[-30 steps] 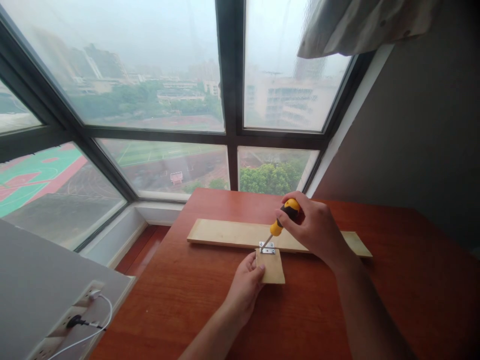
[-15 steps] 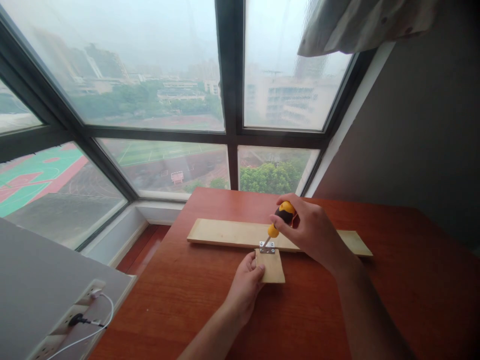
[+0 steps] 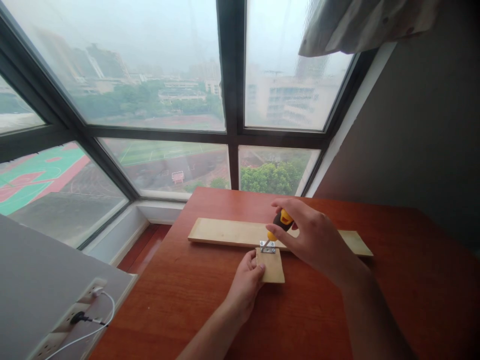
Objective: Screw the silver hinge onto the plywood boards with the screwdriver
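Note:
My left hand grips the left edge of a small square wooden board, thumb on top. A silver metal hinge joins this piece to the near edge of a long, narrow wooden board. My right hand is closed around a yellow and black screwdriver. Its shaft slants down to the left, and the tip meets the hinge near its left side. The tip and the screw under it are too small to make out clearly. My right hand hides part of the long board.
Both boards are on a reddish-brown wooden table. Large windows with dark frames stand behind it. At the lower left, a wall socket strip holds a black plug and a white cable. A curtain hangs at the upper right.
My right hand has turned and tilted lower with the screwdriver, whose handle dips slightly. The left hand, both boards and the hinge stay in nearly the same place.

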`<move>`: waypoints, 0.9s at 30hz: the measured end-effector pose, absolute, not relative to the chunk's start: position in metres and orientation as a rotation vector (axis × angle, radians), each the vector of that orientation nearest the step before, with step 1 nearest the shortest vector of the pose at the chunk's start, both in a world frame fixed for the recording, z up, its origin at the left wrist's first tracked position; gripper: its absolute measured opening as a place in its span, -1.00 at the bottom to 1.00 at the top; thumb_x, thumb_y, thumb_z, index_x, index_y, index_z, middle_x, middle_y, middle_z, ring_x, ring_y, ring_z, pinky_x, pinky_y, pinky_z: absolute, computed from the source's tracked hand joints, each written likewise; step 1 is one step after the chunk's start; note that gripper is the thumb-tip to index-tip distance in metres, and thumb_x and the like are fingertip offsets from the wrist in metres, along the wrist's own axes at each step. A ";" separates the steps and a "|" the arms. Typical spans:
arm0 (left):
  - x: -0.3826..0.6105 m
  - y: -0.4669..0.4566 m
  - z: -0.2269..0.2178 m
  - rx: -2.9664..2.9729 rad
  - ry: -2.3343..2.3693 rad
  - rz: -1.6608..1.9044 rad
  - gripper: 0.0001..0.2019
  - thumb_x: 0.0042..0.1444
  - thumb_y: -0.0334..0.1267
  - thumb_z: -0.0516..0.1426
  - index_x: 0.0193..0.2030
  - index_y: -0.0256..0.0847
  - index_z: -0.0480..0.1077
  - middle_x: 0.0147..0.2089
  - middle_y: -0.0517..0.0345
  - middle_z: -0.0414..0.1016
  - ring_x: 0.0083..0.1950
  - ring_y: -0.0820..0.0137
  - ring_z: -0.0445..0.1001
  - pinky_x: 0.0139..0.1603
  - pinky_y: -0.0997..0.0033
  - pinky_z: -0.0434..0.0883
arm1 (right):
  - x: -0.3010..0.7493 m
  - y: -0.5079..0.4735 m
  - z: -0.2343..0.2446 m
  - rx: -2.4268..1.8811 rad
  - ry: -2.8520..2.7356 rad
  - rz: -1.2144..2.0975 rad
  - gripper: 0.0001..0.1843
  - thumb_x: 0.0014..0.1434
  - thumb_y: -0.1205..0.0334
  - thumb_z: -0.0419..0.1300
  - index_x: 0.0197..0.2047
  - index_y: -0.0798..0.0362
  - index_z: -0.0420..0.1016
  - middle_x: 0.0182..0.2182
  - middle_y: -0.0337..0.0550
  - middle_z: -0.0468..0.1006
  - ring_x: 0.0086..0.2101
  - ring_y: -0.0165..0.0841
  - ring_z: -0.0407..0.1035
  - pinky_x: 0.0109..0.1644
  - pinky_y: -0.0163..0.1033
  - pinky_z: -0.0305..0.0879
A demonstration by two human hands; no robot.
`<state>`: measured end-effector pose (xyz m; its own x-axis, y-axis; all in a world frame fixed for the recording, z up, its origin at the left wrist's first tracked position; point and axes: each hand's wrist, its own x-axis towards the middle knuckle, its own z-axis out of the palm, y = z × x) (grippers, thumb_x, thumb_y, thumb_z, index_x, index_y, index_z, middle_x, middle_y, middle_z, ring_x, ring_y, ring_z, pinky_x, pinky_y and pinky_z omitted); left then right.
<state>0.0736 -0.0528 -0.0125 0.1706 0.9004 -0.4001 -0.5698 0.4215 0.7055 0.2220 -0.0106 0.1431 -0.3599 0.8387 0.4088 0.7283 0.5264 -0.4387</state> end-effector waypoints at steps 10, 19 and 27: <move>0.073 -0.051 -0.015 0.436 0.893 1.102 -0.50 -0.10 -0.31 0.32 0.01 -0.25 0.32 -0.13 -0.02 0.55 -0.28 0.35 0.51 -0.22 0.39 0.40 | 0.221 -0.014 0.144 -1.143 -2.182 0.220 -0.52 0.13 0.37 0.08 0.14 -0.03 0.27 0.07 -0.10 0.48 0.05 -0.25 0.39 0.13 -0.11 0.32; 0.074 -0.052 -0.008 0.418 0.932 1.073 -0.58 -0.04 -0.38 0.24 -0.01 -0.23 0.31 -0.13 0.00 0.54 -0.24 0.33 0.51 -0.25 0.39 0.44 | 0.213 -0.014 0.141 -1.374 -2.156 0.086 -0.60 0.25 0.14 0.09 0.15 -0.03 0.30 -0.08 -0.13 0.58 -0.29 -0.22 0.52 -0.18 -0.10 0.40; 0.075 -0.052 -0.006 0.382 0.939 1.075 -0.59 -0.08 -0.42 0.24 -0.04 -0.23 0.34 -0.24 0.07 0.53 -0.31 0.38 0.49 -0.27 0.42 0.42 | 0.213 -0.021 0.144 -1.320 -2.190 0.118 -0.54 0.16 0.26 0.11 0.15 -0.03 0.27 0.00 -0.09 0.52 -0.15 -0.20 0.47 -0.14 -0.14 0.37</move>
<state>0.0748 -0.0516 -0.0065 0.1539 0.8733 -0.4622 -0.5754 0.4595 0.6766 0.2127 -0.0210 0.1438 -0.3475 0.8352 0.4262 0.7846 0.5079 -0.3557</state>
